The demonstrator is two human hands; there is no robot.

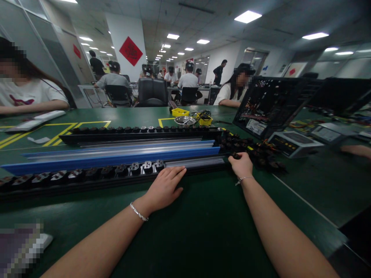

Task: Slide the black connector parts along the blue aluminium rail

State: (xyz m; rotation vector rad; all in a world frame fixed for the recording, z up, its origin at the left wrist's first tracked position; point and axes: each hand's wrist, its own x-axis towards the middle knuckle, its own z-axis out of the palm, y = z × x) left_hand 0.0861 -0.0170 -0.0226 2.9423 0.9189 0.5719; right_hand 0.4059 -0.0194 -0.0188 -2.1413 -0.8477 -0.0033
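A long black channel (199,165) lies across the table in front of me, with a row of black socket modules (118,170) seated along its left part. Its right stretch shows a bare grey inside. My left hand (166,185) rests on the near edge of the channel beside the last module, fingers stretched out. At the channel's right end, my right hand (242,165) pinches a small black socket module (236,155), mostly hidden by the fingers. A tangled pile of similar black modules (265,156) lies just right of that hand.
Behind the channel lie blue-edged strips (116,156) and a second black channel (139,136) with modules. Farther back are a metal dish (184,121) and a yellow tray (180,112). An open computer case (261,104) and a power supply (295,144) stand right. People sit across the table.
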